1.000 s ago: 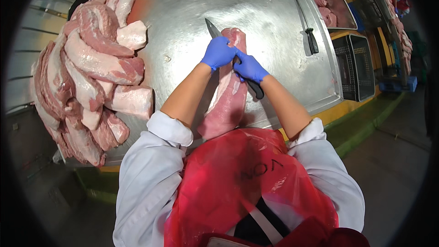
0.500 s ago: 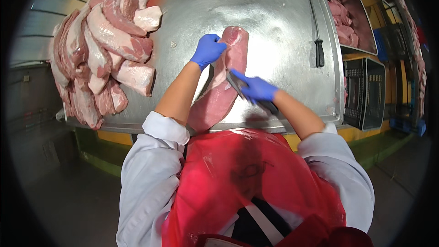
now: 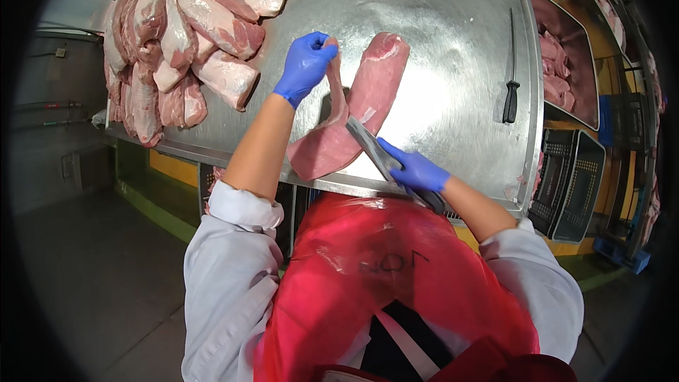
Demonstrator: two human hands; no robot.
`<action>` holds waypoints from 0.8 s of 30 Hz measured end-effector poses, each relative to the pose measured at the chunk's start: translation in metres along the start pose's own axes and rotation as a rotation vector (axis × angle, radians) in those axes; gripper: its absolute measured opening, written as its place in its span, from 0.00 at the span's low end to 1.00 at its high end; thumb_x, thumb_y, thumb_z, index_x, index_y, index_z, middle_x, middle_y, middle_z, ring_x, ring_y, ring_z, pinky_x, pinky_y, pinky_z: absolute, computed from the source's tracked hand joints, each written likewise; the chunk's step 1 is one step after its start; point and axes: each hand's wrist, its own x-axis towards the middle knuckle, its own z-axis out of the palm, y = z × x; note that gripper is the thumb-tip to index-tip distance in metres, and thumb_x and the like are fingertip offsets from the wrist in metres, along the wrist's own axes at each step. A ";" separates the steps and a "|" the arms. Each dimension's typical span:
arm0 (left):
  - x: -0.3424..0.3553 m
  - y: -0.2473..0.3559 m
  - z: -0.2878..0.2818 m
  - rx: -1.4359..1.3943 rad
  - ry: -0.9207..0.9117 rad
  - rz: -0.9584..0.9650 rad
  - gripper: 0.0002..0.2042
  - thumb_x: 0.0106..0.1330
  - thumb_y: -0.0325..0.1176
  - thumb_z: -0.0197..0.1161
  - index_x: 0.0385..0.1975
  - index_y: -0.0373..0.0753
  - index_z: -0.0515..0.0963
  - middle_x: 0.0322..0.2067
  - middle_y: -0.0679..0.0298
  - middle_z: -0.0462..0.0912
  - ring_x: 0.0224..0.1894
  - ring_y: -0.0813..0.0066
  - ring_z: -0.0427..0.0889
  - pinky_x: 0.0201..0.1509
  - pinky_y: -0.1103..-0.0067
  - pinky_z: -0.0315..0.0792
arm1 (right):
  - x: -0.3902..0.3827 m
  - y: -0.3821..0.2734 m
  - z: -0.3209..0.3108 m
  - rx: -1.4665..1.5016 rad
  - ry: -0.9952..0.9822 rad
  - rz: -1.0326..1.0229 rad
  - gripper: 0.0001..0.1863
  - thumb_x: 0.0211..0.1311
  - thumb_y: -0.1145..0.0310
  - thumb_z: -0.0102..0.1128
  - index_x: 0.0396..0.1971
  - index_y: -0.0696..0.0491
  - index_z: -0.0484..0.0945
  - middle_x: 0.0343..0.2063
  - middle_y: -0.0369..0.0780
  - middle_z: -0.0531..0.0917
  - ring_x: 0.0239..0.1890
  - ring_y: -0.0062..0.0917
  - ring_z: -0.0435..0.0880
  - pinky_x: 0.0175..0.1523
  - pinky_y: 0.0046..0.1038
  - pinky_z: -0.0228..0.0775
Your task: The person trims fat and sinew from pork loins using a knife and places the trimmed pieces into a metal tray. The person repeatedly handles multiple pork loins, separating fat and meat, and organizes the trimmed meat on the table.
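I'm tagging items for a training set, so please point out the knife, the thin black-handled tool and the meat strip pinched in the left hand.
Knife (image 3: 372,146): head view, on the blade.
Thin black-handled tool (image 3: 511,102): head view, on its handle.
Meat strip (image 3: 337,88): head view, on its middle.

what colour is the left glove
The left glove is blue, clearest in the head view.
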 end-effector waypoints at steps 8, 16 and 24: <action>-0.041 0.030 -0.041 -0.057 0.024 0.220 0.07 0.66 0.30 0.64 0.40 0.36 0.81 0.33 0.71 0.81 0.34 0.86 0.76 0.38 0.86 0.70 | 0.025 -0.047 0.044 -0.126 -0.080 0.067 0.40 0.70 0.67 0.47 0.77 0.38 0.41 0.29 0.46 0.83 0.19 0.34 0.82 0.36 0.34 0.80; -0.199 0.101 -0.142 -0.367 0.364 0.255 0.14 0.62 0.30 0.65 0.45 0.31 0.76 0.38 0.65 0.78 0.38 0.79 0.77 0.42 0.83 0.72 | 0.145 -0.070 0.139 -0.406 -0.003 -0.173 0.40 0.66 0.63 0.51 0.76 0.43 0.47 0.35 0.54 0.85 0.32 0.50 0.85 0.44 0.43 0.78; -0.444 -0.054 -0.308 -0.188 0.590 -0.086 0.13 0.64 0.39 0.69 0.36 0.37 0.75 0.32 0.70 0.75 0.33 0.81 0.73 0.38 0.80 0.70 | 0.034 -0.047 0.079 -0.283 0.195 0.063 0.40 0.66 0.60 0.56 0.76 0.35 0.51 0.34 0.51 0.86 0.35 0.36 0.86 0.50 0.35 0.76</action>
